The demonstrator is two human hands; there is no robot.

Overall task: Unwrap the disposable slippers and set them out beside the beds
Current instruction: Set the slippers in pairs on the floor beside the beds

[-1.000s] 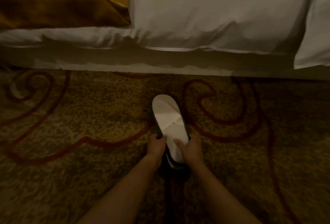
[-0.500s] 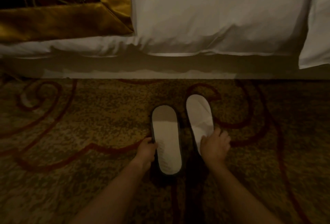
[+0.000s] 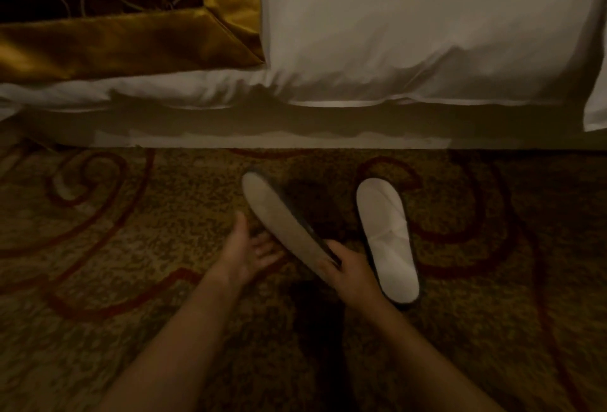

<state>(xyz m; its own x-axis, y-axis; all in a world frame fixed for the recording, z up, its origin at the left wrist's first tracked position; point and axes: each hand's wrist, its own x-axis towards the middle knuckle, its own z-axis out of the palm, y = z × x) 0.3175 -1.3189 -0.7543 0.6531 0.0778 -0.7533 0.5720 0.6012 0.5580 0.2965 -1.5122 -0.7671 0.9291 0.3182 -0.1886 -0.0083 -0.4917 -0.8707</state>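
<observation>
One white disposable slipper [image 3: 387, 237] lies flat on the carpet, toe toward the bed [image 3: 394, 43]. The second slipper [image 3: 282, 224] is lifted and tilted on its edge to the left of the first, its pale flat side facing me and its dark rim showing. My right hand [image 3: 349, 272] grips this tilted slipper at its heel end. My left hand [image 3: 251, 249] is spread with the palm up beside the slipper's middle, its fingers under or against it; contact is blurred.
The bed's white sheet and pale base [image 3: 262, 135] run across the view just beyond the slippers. A gold and dark floral runner [image 3: 115, 27] drapes the bed at the left. Patterned brown carpet with red swirls [image 3: 98, 280] covers the floor around my arms.
My right hand left the right slipper, which stays on the carpet, and took the left slipper's heel. That slipper rose off the floor and tilted. My left hand opened, palm up.
</observation>
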